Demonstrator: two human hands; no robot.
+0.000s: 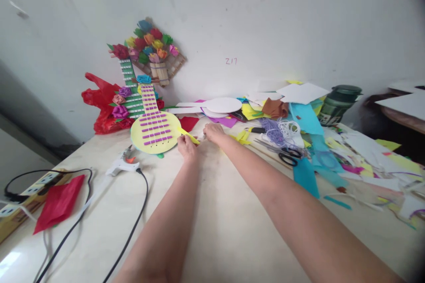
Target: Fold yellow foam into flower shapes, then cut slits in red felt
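Note:
My left hand (187, 147) is closed around a strip of yellow paper (188, 134) that sticks out past the fingers toward the upper left. Just to its right, my right hand (214, 133) has its fingers pinched together low over the table; what they hold, if anything, is too small to tell. A yellow paper guitar (156, 145) with rows of purple rolled strips leans at the left of my left hand. Folded yellow paper pieces (242, 137) lie to the right of my right hand.
A white glue gun (123, 165) and power strip (33, 192) with cords lie left. Black-handled scissors (288, 157), a cutter (256, 130), purple yarn (274, 131) and paper scraps (372, 154) spread right. Behind stand paper flowers (156, 42) and a green flask (340, 105).

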